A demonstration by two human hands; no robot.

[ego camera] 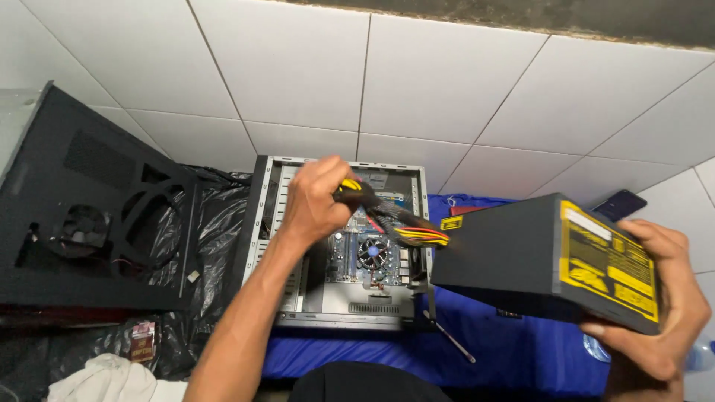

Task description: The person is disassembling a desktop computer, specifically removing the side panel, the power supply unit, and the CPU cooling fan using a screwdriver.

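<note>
Power supply [544, 257], inspector: where does it sit?

— Held in the air at the right of the view, above the blue cloth [514, 342], a dark box with a yellow label on its end face. Its cable bundle [395, 219] runs left from its near corner toward the open computer case [339, 298].

— Start from the left, please.

— Far left: a black side panel [97, 216] with a round vent, lying on black plastic sheeting [216, 223]. A white rag [104, 376] sits below it at the bottom edge.

— And the hands?

— Left hand [316, 201] is clenched around the cable bundle, above the case's interior. The case lies flat on the blue cloth, its circuit board and a small fan [372, 253] exposed.

— Anything beside the case?

— A screwdriver [450, 339] rests on the cloth just right of the case's front corner.

— Right hand?

— Right hand [659, 305] grips the power supply by its labelled end, fingers wrapped over the top and bottom edges. A dark phone [622, 202] lies beyond it on the white tile floor [447, 82].
</note>
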